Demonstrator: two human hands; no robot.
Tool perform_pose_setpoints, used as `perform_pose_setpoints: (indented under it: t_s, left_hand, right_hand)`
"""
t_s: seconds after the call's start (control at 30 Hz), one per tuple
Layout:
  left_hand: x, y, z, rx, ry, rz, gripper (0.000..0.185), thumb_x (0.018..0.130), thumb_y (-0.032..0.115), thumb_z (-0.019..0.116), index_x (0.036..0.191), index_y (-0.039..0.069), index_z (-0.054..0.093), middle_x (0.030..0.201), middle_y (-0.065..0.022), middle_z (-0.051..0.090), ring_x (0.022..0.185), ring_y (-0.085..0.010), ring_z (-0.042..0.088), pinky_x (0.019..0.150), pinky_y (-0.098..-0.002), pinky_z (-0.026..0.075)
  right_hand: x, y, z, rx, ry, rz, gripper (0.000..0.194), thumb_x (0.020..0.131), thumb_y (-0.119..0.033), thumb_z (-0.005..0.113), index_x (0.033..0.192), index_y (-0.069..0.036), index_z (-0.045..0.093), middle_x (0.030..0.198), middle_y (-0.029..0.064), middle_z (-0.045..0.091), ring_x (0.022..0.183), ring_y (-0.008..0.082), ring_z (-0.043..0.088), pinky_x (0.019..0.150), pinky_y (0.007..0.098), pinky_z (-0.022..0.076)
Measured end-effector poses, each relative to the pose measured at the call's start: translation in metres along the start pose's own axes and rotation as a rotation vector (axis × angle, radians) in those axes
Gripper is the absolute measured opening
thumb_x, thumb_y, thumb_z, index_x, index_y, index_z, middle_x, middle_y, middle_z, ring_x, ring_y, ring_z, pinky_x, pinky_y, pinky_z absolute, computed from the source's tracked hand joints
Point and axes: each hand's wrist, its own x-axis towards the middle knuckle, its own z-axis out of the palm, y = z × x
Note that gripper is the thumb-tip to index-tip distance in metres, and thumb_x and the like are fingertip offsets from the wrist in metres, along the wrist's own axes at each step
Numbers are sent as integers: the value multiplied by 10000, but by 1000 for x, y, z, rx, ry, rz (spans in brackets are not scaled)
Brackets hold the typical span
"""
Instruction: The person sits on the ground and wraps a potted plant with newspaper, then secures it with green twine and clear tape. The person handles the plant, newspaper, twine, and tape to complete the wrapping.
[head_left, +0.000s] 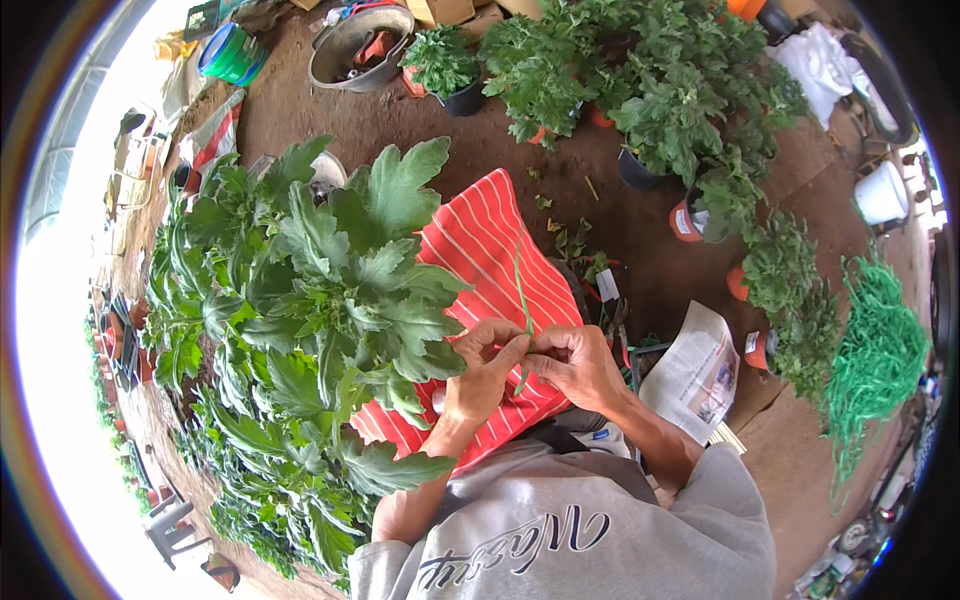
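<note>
Both hands meet over a red striped cloth (502, 262) on the person's lap. My left hand (484, 367) pinches a thin green plastic strip (521, 289) between thumb and forefinger. Against it, my right hand (574, 367) grips the same strip with its fingertips. One end of the strip rises above the fingers and another hangs just below them. A large leafy green plant (322, 300) fills the left side, close to my left hand and partly over its forearm. Whether the strip is knotted between the fingertips cannot be told.
Potted leafy plants (675, 97) stand along the far and right side. A heap of green plastic strips (877, 360) lies at the right, a newspaper (694, 375) beside my right forearm. Farther off are a metal basin (397, 56), a green bucket (232, 56) and a white bucket (881, 193).
</note>
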Motion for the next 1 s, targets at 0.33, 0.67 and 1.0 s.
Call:
perform_pose_setpoints:
  t_s: [0.33,0.67,1.0]
  left_hand:
    - [4,-3,2,-156,25,-71,144,1071,107,680,1137,-21,671,938,-35,705,851,-92,648,777,-270,537]
    - [-5,27,18,-3,-47,-189,154,1047,-4,669,1195,-50,667,965,-43,719,825,-74,636,735,-255,535]
    - [-6,18,10,81,-107,-260,142,1047,83,709,1109,-43,692,792,47,628,703,-28,522,603,-233,426]
  right_hand:
    - [-2,15,-3,403,-80,107,160,1023,-103,756,1041,48,707,840,47,707,717,104,670,660,234,558]
    - [21,12,-13,547,55,-26,161,975,-104,820,1043,10,727,883,24,714,705,68,604,634,242,488]
    - [25,14,-19,572,185,-15,147,954,-59,830,936,-12,692,804,21,701,684,66,624,636,224,509]
